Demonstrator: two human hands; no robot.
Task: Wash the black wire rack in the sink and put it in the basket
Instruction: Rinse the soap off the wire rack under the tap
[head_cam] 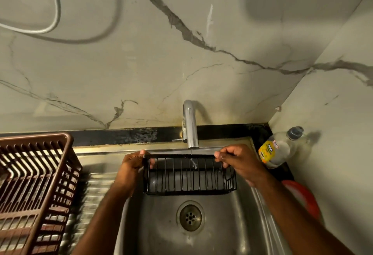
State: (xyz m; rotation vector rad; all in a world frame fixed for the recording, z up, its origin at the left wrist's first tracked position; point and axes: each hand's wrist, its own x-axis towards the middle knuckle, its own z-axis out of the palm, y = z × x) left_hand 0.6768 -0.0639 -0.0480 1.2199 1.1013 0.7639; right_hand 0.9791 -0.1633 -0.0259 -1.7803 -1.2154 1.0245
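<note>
Sink [222, 224]: steel basin, taken as the landmark for every entry below; round drain at its floor, toward the viewer.

Basket [50, 174]: brown slatted plastic, left of the sink on the ribbed draining board. Destination for the rack; not yet in use for it.

Black wire rack [189, 176]: held over the far half of the sink, above and beyond the drain, directly under the tap [190, 125], its open top edge turned up toward the spout. A thin stream of water appears to fall onto the wires near the middle. Step in hand, as judged: the rinse under the tap. The next move calls for turning the rack so the stream reaches the remaining wires, then a lift clear of the sink and a carry leftward to the basket, with care that the wet wires do not slip.

Left hand [133, 166]: at the rack's left end, over the sink's far left part; fingers curled round the top corner wire, forearm running back toward the viewer.

Right hand [236, 160]: at the rack's right end; thumb and fingers pinch the top wire, wrist raised, forearm angled in from the sink's right rim.

Soap bottle [280, 148]: clear, yellow label, on the black counter right of the sink.
</note>
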